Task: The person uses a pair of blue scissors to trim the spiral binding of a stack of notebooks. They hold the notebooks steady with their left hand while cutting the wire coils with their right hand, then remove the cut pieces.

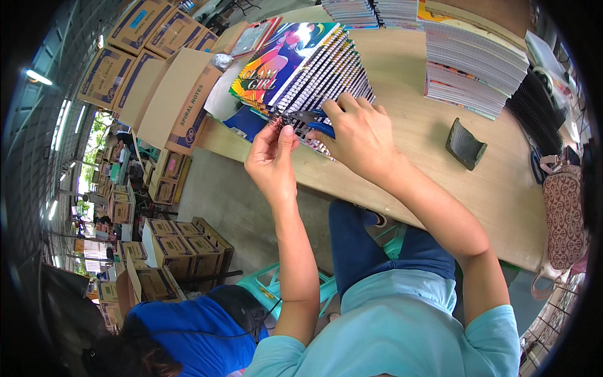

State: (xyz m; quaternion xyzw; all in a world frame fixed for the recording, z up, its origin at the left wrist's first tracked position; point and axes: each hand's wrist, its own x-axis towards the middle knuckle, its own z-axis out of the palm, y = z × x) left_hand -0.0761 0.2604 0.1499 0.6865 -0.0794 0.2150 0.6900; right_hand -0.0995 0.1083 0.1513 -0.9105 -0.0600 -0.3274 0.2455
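The left hand [271, 162] pinches the end of a wire spiral between thumb and fingertips at the near edge of a fanned stack of spiral notebooks [308, 69], which lies on the wooden table [402, 157]. The right hand [359, 135] is closed around blue-handled pliers [317, 122], whose tip is hidden among the coils, so what it bites cannot be made out. Another stack of notebooks [471, 66] stands further right, a small dark stand [465, 144] near it.
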